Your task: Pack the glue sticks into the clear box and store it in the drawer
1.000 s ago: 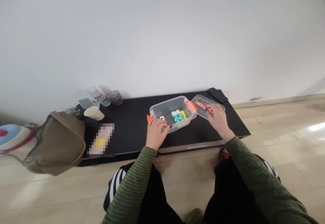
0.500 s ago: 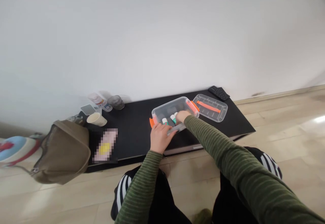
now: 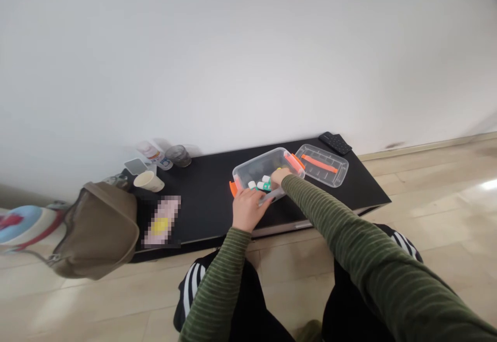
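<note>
A clear plastic box (image 3: 254,163) with orange clip handles stands without its lid on the black table. My left hand (image 3: 247,208) grips its near left rim, thumb along the outside edge and fingers over the wall. Inside the box lie several small white-and-green tubes (image 3: 264,186) that look like glue sticks. My right hand (image 3: 278,177) reaches into the right part of the box, fingers bent down and partly hidden. Something small and yellow (image 3: 278,169) shows by its fingertips; I cannot make out what it is.
The clear lid (image 3: 324,168) with an orange handle lies right of the box, before a black keypad-like object (image 3: 334,143). On the left are a paper cup (image 3: 148,181), a white bottle (image 3: 155,155), a grey glass (image 3: 178,155), a blurred-out pink item (image 3: 165,218) and a brown bag (image 3: 99,231).
Inside the box, one tube now lies flatter on its side, near my left fingers. A yellow bit has come into sight by my right fingers. My left hand keeps its grip.
</note>
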